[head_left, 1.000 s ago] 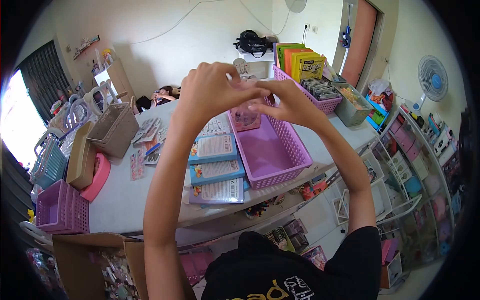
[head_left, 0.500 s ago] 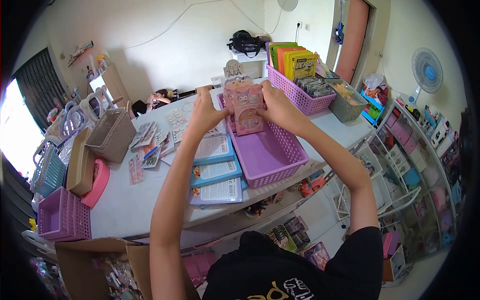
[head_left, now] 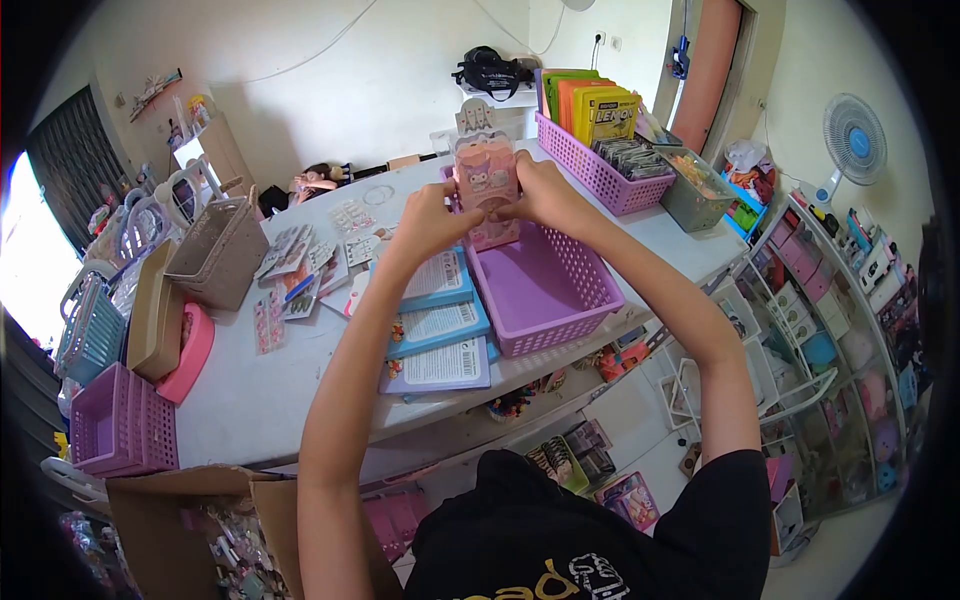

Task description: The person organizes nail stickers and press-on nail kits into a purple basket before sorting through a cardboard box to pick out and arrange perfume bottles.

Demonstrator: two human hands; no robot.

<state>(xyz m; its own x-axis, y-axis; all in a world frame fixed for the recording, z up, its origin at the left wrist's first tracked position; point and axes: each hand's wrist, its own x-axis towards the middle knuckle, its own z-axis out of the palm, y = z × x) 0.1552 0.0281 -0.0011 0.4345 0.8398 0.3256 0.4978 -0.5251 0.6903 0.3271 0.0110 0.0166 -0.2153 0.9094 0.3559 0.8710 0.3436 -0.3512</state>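
Pink illustrated packages [head_left: 487, 185] stand at the far end of a long purple basket [head_left: 545, 315] on the white table. My left hand [head_left: 435, 222] closes on their left side, and my right hand [head_left: 545, 200] grips them from the right, with both thumbs near the front face. The near part of the basket shows its bare purple bottom. Left of it lie blue-edged packs [head_left: 430, 325] in an overlapping stack. How many pink packages are between my hands cannot be made out.
Another purple basket [head_left: 625, 196] with colourful packets and a grey bin [head_left: 695, 200] stand at the back right. Small packets [head_left: 298, 262] lie left of centre. Baskets [head_left: 125, 425] line the left edge, above a cardboard box [head_left: 180, 530]. A person [head_left: 315, 180] is beyond the table.
The pink packages look more upright and closer together, with my hands lower on their sides. The whole view has shifted slightly.
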